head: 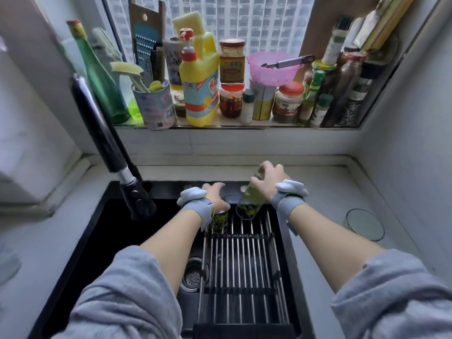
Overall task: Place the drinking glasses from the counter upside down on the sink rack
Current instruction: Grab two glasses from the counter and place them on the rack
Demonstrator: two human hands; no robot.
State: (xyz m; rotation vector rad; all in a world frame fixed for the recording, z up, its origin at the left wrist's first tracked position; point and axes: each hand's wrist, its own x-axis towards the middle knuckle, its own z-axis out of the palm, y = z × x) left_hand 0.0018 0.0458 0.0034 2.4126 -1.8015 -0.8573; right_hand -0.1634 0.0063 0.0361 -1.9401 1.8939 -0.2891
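Note:
A metal bar rack (242,263) lies across the right half of the black sink (102,231). My left hand (216,195) grips a green-patterned glass (220,221) that stands at the rack's far left corner. My right hand (269,179) holds a second green-patterned glass (249,204), tilted, its rim over the rack's far end. A third, clear glass (364,223) stands on the counter to the right of the sink.
A black faucet (110,148) leans over the sink's left side. The window sill behind is crowded with bottles, jars, a yellow detergent bottle (200,86) and a pink colander (274,67). The drain strainer (193,275) shows beside the rack.

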